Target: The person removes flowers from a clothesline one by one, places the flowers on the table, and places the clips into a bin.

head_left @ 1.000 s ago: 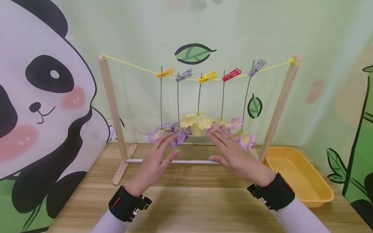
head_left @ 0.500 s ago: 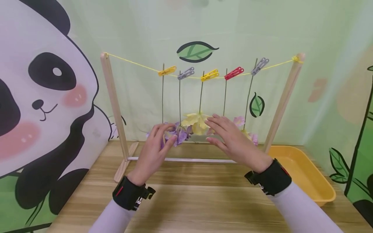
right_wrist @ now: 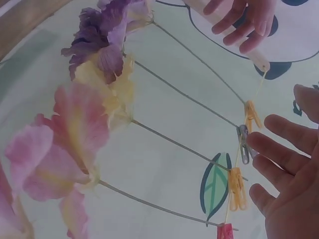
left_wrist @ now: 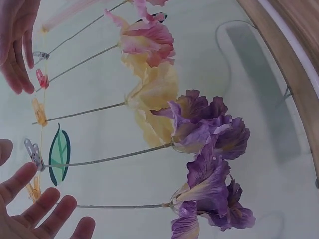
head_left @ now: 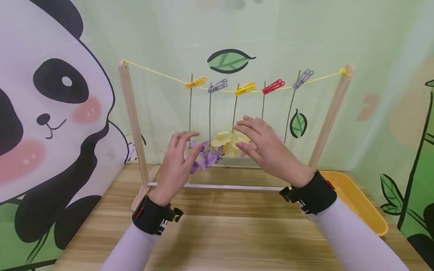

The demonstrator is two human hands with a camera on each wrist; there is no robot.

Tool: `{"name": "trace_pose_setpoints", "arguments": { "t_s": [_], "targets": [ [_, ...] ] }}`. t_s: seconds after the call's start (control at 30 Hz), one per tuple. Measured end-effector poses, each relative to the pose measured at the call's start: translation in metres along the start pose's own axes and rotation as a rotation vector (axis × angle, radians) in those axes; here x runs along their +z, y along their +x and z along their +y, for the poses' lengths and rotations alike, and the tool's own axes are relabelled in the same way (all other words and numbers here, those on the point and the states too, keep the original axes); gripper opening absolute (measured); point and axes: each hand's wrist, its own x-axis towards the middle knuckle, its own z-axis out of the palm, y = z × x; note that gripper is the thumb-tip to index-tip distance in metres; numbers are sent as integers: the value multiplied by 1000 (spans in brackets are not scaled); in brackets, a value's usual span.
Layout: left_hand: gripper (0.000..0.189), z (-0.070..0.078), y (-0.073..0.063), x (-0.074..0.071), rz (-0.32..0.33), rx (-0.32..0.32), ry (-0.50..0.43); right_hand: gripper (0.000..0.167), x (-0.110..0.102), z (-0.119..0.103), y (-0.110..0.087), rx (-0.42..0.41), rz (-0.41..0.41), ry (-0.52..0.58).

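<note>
head view: right hand point(head_left: 272, 151) mostly hides pink flowers point(right_wrist: 77, 127)

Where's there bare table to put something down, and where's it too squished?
There's bare brown wooden tabletop in front of the white rod, between the two pale sleeves. Another patch lies between the left one and the black-and-white panda picture. It's crowded higher up, where the left hand and right hand hover near hanging ruffled purple, yellow and pink flowers.

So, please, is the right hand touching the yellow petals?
Apart: in the right wrist view, pale backdrop shows between the right hand and the yellow petals.
</note>
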Motion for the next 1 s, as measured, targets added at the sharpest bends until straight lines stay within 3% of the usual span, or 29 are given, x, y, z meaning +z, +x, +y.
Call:
{"name": "trace_pose_setpoints", "arguments": {
  "t_s": [0.23, 0.37, 0.6, 0.73, 1.0],
  "targets": [
    [39, 0, 9, 5, 52, -25, -15, 36, -2, 7, 13, 2, 42, 4],
    [39, -2, 16, 5, 91, -33, -32, 32, -2, 9, 21, -5, 115, -9],
    [50, -6, 29, 5, 89, -48, -51, 24, -1, 10, 44, -22, 235, -24],
    [56, -10, 39, 6, 127, -70, -71, 27, -6, 8, 66, -19, 205, -25],
    [63, -13, 57, 14, 163, -122, -100, 34, -24, 12, 102, 67, 125, -55]
  ]
}}
